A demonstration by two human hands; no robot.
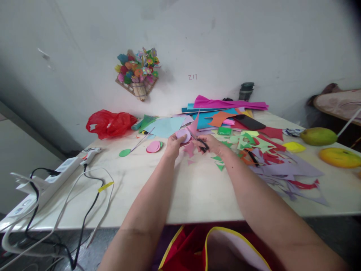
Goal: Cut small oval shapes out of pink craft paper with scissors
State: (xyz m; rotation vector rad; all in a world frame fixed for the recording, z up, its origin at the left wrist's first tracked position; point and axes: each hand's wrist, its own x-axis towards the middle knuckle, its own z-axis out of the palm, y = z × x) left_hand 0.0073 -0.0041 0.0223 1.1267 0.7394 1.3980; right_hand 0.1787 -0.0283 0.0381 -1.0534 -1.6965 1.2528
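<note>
My left hand (175, 143) pinches a round lilac disc (183, 136) and a pink sheet (194, 126) by the edge, above the middle of the table. In my right hand (210, 143) is a pair of scissors (202, 144) with black handles, fingers wrapped round the grips. The blades point up and left, close to the disc's right side; whether they are apart is too small to tell. A pink scrap (188, 149) is just below the disc. To the left lies a small stack of pink discs (154, 146), with a green disc (125, 153) beyond it.
Coloured offcuts (270, 162) spread over the right side, near a mango (318, 136) and a yellow fruit (340, 157). Stacked sheets (217, 118) and a dark phone (249, 122) lie behind. A red plastic bag (108, 123) and a power strip (47, 184) with cables are left.
</note>
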